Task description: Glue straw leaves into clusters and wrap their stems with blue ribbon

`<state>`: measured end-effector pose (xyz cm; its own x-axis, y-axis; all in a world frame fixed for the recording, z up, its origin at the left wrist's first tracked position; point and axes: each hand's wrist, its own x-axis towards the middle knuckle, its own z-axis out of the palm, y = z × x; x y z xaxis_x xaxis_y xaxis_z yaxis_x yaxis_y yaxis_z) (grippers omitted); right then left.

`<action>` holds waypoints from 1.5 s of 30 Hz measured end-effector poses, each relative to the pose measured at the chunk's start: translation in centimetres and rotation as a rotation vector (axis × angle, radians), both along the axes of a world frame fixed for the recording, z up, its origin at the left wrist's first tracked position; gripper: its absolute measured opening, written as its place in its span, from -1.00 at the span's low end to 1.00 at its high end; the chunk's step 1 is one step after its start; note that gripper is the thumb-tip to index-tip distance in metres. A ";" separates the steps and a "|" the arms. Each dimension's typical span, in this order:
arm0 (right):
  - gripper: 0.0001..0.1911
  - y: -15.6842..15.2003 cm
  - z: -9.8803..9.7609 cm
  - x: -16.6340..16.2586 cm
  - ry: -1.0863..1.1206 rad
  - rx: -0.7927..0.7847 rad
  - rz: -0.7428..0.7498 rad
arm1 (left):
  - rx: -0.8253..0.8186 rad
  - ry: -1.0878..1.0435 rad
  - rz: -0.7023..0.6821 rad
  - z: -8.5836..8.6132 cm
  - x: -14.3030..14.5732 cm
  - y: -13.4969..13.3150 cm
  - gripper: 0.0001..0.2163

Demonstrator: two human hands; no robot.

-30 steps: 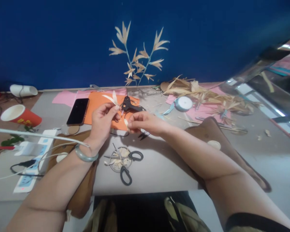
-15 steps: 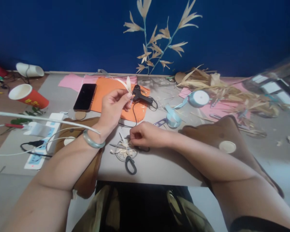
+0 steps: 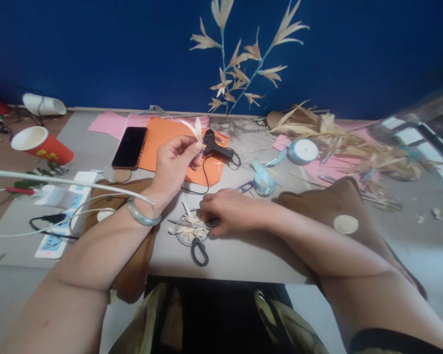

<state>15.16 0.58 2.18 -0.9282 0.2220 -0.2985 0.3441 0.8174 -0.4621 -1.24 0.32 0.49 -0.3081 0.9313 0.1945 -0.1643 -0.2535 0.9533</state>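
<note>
My left hand (image 3: 177, 160), raised over the orange sheet, is closed in a pinch on a small flower of pale dried husk strips (image 3: 198, 129). Its petals point up. Below and to the right, my right hand (image 3: 232, 212) is closed around one handle loop of a pair of scissors (image 3: 199, 252). Its fingertips are partly hidden. The scissors lie open across a small round dish (image 3: 184, 241) holding cut husk pieces (image 3: 186, 231). A black glue gun (image 3: 217, 147) lies just beyond my left hand.
Behind stands a branch of husk flowers (image 3: 239, 73). A phone (image 3: 130, 147), red paper cup (image 3: 44, 145) and power strip (image 3: 64, 216) are left. Blue ribbon rolls (image 3: 302, 151), dried husks (image 3: 339, 130) and a brown cushion (image 3: 325, 211) are right. A white cable (image 3: 70, 182) crosses my left forearm.
My right hand has turned and shifted slightly right, with its thumb now lower beside the scissors' handle. My left hand holds the husk flower almost still.
</note>
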 end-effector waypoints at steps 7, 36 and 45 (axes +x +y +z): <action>-0.86 0.0 -0.1 0.1 0.034 -0.038 -0.059 | 0.007 0.027 0.003 -0.1 -0.1 0.1 -0.81; -0.87 -0.5 -0.1 0.1 0.107 0.155 0.169 | 0.008 0.041 -0.015 -0.2 0.0 0.0 -0.80; -0.83 -1.0 -0.4 -0.3 0.052 0.195 0.212 | 0.018 0.020 -0.020 -0.2 0.1 0.0 -0.80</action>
